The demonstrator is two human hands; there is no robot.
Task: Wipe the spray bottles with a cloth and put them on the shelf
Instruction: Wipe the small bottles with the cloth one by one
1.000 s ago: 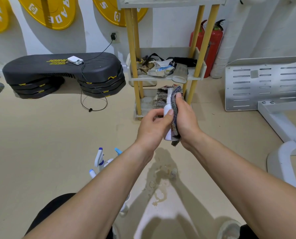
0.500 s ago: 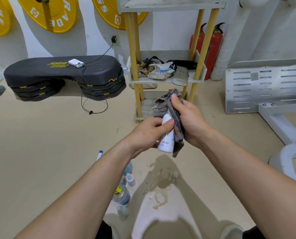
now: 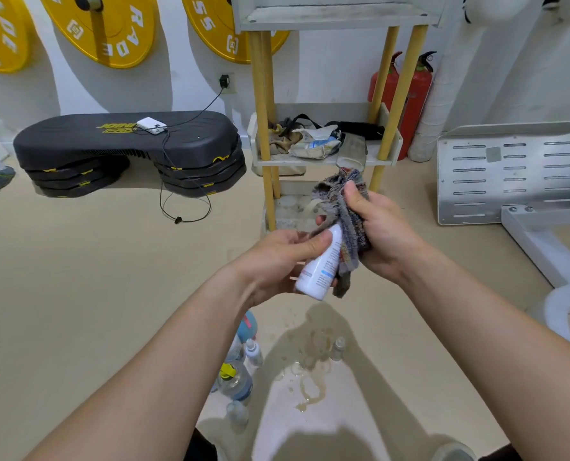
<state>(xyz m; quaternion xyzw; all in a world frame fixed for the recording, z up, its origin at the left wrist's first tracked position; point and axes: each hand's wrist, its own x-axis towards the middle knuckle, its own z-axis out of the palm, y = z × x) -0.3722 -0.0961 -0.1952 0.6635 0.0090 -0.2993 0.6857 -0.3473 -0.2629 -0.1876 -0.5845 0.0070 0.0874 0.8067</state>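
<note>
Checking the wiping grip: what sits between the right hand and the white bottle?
The cloth: in the head view, the right hand grips it against the bottle, which the left hand holds.

Beige floor (image 3: 77,294): near, left of middle, a huddle of bottles (image 3: 240,377); just right of them a wet patch (image 3: 310,390) with one small bottle (image 3: 339,347) at its far right edge. Far left, a black step (image 3: 110,141). Far middle, a shelf (image 3: 320,160) on yellow posts, middle tier holding rags (image 3: 282,141), a packet (image 3: 316,148), a strap (image 3: 360,129).
</note>
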